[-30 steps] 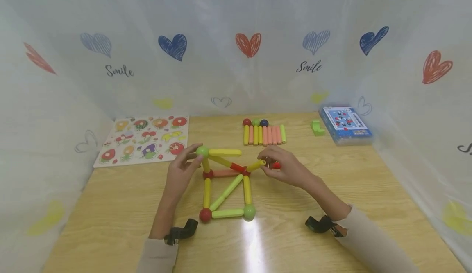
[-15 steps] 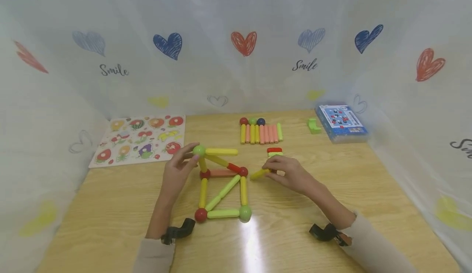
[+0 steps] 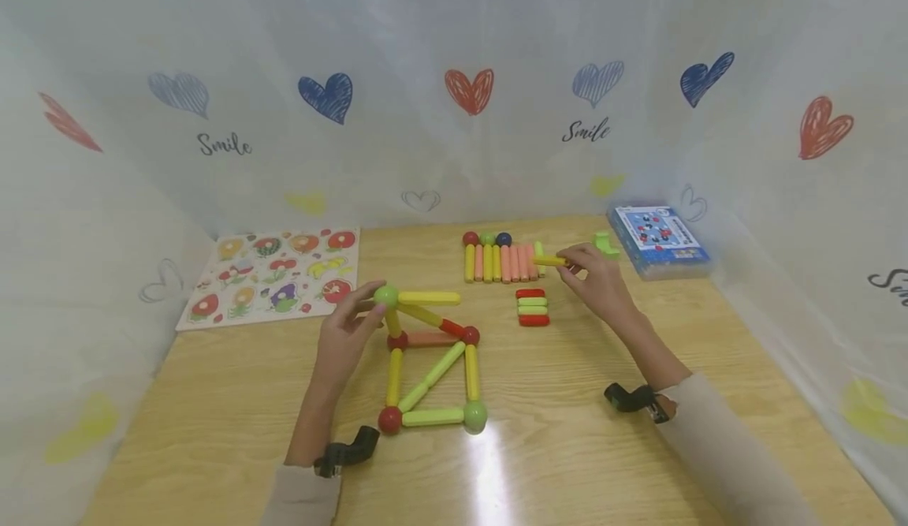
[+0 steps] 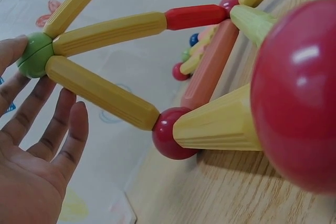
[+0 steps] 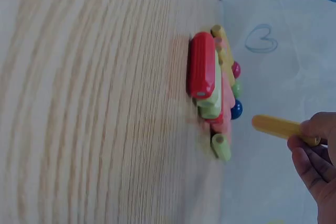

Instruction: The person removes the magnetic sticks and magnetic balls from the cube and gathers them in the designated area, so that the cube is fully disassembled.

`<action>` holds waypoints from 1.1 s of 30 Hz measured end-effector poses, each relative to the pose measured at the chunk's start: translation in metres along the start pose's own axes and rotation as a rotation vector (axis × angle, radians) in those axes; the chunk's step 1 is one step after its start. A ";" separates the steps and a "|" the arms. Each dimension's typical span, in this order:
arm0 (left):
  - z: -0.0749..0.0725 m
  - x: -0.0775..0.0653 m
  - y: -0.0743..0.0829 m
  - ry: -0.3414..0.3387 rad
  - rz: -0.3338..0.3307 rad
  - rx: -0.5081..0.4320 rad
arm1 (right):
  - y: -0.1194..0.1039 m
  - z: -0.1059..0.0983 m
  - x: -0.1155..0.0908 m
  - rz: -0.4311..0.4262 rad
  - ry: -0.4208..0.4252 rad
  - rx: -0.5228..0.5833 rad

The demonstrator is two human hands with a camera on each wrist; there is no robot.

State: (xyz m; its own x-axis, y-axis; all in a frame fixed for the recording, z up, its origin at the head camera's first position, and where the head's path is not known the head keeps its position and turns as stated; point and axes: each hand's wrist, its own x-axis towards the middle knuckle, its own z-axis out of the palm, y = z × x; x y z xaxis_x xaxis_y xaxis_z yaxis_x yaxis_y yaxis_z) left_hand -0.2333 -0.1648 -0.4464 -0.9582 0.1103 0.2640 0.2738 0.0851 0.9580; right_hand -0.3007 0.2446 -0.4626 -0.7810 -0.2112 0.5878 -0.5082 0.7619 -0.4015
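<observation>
My left hand [image 3: 342,342] pinches the upper green ball [image 3: 386,296] of a magnetic stick-and-ball frame, thumb on one side in the left wrist view. Three yellow rods meet at that ball; one sticks out freely to the right. Another is joined to a short red rod [image 3: 452,327] ending at a red ball [image 3: 470,337]. A square base with a light-green diagonal [image 3: 433,376] lies on the table. My right hand [image 3: 599,285] holds a yellow rod [image 3: 548,260] by one end between thumb and fingers, raised near the right end of the rod row [image 5: 227,66].
Several yellow and pink rods [image 3: 505,263] lie in a row, with red, green and blue balls [image 3: 504,239] behind. Short red and light-green rods [image 3: 532,311] lie nearer. A light-green piece [image 3: 604,244], blue box [image 3: 660,238] and fruit puzzle board [image 3: 273,277] stand at the back.
My right hand has drawn the yellow rod off the frame's red ball and carried it right and away from me toward the row. My left hand has stayed at the green ball.
</observation>
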 end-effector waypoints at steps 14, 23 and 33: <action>0.004 -0.003 -0.005 -0.012 -0.013 -0.004 | 0.041 0.021 0.005 0.246 -0.126 -0.105; 0.001 0.000 0.001 -0.008 0.005 0.003 | 0.036 0.031 0.005 0.292 -0.201 -0.065; -0.001 -0.001 0.002 -0.002 -0.013 0.014 | 0.023 0.034 0.005 0.274 -0.286 -0.051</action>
State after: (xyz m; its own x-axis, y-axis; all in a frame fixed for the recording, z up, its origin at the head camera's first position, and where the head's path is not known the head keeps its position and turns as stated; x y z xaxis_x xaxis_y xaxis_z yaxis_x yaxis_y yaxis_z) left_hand -0.2322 -0.1661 -0.4442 -0.9615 0.1110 0.2513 0.2623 0.1001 0.9598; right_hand -0.3292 0.2405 -0.4928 -0.9583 -0.1529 0.2416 -0.2544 0.8415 -0.4766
